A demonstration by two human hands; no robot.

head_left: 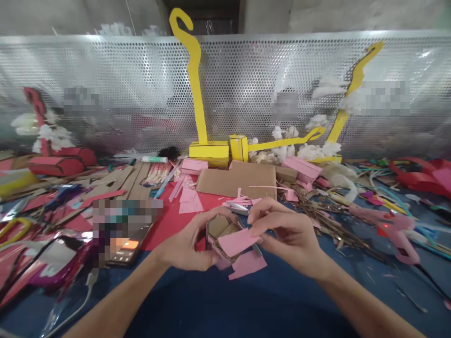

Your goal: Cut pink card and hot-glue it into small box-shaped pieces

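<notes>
My left hand [192, 241] is wrapped round a small open cardboard box [221, 228], its brown inside facing up. Between the fingertips of my right hand [287, 234] is a pink paper piece [237, 243], which lies over the near right edge of the box. A second pink scrap [249, 264] shows just below it, by the box's lower side; whether it is stuck to the box I cannot tell. Behind my right fingers a slim silvery tool [238, 208] lies among pink offcuts.
A pink glue gun [391, 225] with its cord lies at right. At left are a phone [131, 244] and a white cable [90, 281]. Behind stand a yellow hooked cardboard form [198, 98], a brown cardboard piece [239, 180] and a perforated metal panel [141, 84].
</notes>
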